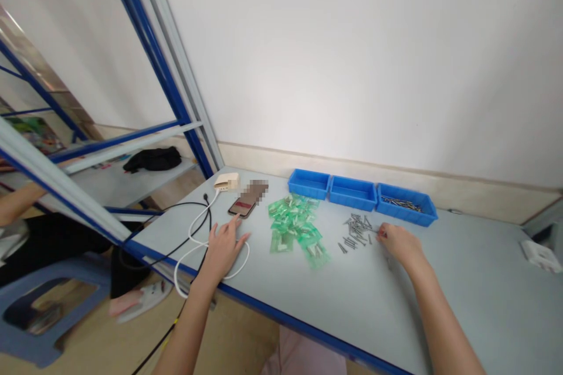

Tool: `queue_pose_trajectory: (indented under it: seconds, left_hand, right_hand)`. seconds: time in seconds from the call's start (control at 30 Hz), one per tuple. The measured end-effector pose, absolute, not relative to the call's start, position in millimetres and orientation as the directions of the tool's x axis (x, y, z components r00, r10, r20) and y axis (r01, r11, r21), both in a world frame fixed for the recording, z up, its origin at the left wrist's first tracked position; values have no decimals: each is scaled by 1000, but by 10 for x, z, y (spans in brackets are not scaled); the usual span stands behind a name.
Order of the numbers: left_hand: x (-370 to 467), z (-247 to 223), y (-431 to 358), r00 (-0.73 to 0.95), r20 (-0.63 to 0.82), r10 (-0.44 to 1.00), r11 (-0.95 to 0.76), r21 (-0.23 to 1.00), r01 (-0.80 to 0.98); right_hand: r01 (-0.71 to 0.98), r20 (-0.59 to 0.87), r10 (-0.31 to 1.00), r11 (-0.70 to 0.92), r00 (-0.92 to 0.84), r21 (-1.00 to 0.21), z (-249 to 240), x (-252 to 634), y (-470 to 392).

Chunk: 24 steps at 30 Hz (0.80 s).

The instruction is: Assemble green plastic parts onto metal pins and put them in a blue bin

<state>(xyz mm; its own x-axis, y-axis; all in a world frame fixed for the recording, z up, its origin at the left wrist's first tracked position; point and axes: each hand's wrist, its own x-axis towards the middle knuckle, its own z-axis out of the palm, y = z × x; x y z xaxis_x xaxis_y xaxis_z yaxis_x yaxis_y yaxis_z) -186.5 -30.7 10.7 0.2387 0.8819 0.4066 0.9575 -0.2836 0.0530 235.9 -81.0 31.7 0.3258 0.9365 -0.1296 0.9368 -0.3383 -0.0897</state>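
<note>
My left hand (225, 245) rests on the grey table with its fingers apart, just below a phone (243, 205) and over a white cable (193, 244). My right hand (398, 241) is closed at the right edge of a loose pile of screws (357, 229); what its fingertips pinch, if anything, is too small to name. Between the hands lie several green plastic packets (295, 220) with small parts inside. Behind the screws, a blue bin (405, 205) holds more screws. Two other blue bins, the middle one (352, 192) and the left one (309, 183), show bare bottoms.
A white power strip (226, 181) stands at the back left, with black cables (176, 255) running over the table's left edge. At the far right lies a white object (541, 255). Another person sits beyond the blue frame, near a blue stool (53, 287).
</note>
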Motion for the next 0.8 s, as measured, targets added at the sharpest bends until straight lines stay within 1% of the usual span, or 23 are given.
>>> queue_pose_trajectory:
  seconds: [0.23,0.37,0.47,0.6,0.7,0.8]
  left_hand:
    - [-1840,216,-249,220,495,841,-230,-41,972]
    - [-1850,183,-232,222,472,853,-221,-59,974]
    - [-1850,142,-162,208,430,879,-213,-37,976]
    - [-1798,195,13,189,390,901,-208,7,978]
    - [-1681,302,140,189,335,923,-228,79,971]
    - [-1435,415,173,226,342,912,-290,146,946]
  right_hand:
    - [922,-166,929,-355,329,-158,340,2348,-790]
    - [926,-173,933,-344,317,-156,353,2342,-794]
    - [928,-175,936,-333,305,-164,360,2315,-793]
    - [928,-143,942,-326,304,-180,338,2259,-782]
    - [934,-143,955,-287,260,-214,314,2221,-772]
    - [936,-151,963,-255,223,-242,311,2173,-765]
